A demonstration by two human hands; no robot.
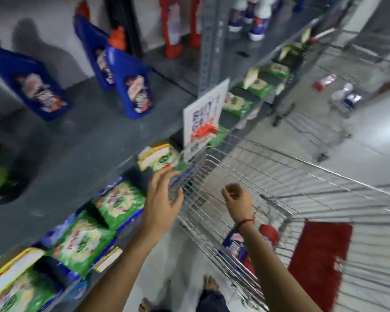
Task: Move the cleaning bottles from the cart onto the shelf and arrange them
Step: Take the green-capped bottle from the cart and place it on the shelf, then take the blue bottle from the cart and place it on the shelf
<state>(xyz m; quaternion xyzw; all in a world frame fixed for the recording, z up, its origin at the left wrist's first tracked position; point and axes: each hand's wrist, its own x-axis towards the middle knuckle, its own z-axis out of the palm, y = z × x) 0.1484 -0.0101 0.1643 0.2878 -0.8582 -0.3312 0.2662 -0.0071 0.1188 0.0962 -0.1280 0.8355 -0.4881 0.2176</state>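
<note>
Blue cleaning bottles with orange caps [134, 82] stand on the grey shelf [81, 140] at upper left. A wire cart [268, 176] sits in front of me, and in its bottom lies a bottle with a red cap [268, 235], partly hidden by my right forearm. My left hand [162, 194] hovers open by the shelf edge, just left of the cart's rim, holding nothing. My right hand [236, 200] hangs over the cart with its fingers curled loosely and nothing in it. The picture is blurred by motion.
Green packets [117, 203] fill the lower shelf under my left hand. A white sign [203, 115] juts from the shelf edge. Red and white bottles stand further along the shelf. A second cart [338, 95] holds bottles at far right. A red mat [320, 260] lies on the floor.
</note>
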